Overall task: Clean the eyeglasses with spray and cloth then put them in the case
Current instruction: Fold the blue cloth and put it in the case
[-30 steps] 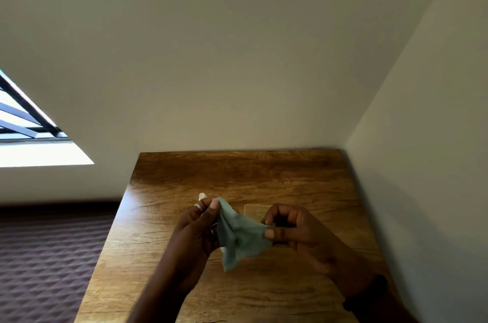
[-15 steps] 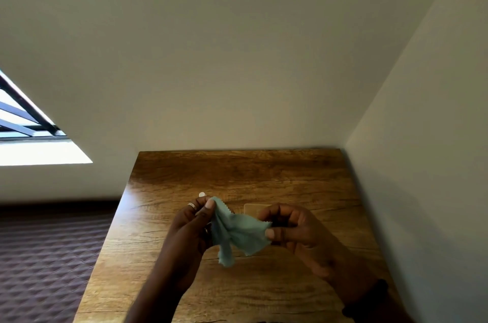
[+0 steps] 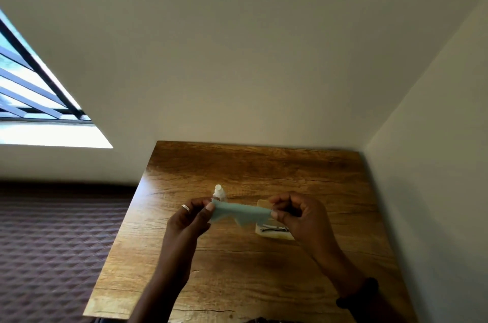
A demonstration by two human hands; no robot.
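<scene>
A pale green cleaning cloth (image 3: 239,213) is stretched flat between both hands above the wooden table (image 3: 253,169). My left hand (image 3: 191,219), with a ring on one finger, pinches the cloth's left corner. My right hand (image 3: 301,217) pinches its right corner. Behind the left hand stands a small white spray bottle (image 3: 219,192). An open cream-coloured case (image 3: 273,233) lies on the table under the right hand, with the dark-framed eyeglasses (image 3: 273,229) inside it, partly hidden by the cloth and hand.
The table fits into a corner, with walls at its back and right side. Its left edge drops to a dark quilted surface (image 3: 52,243). A barred window (image 3: 31,90) is at the far left. A dark band is on my right wrist (image 3: 356,293).
The cloth was bunched and hanging between my hands; now my hands have moved apart and pulled it out flat. The bottle and the case have come into view.
</scene>
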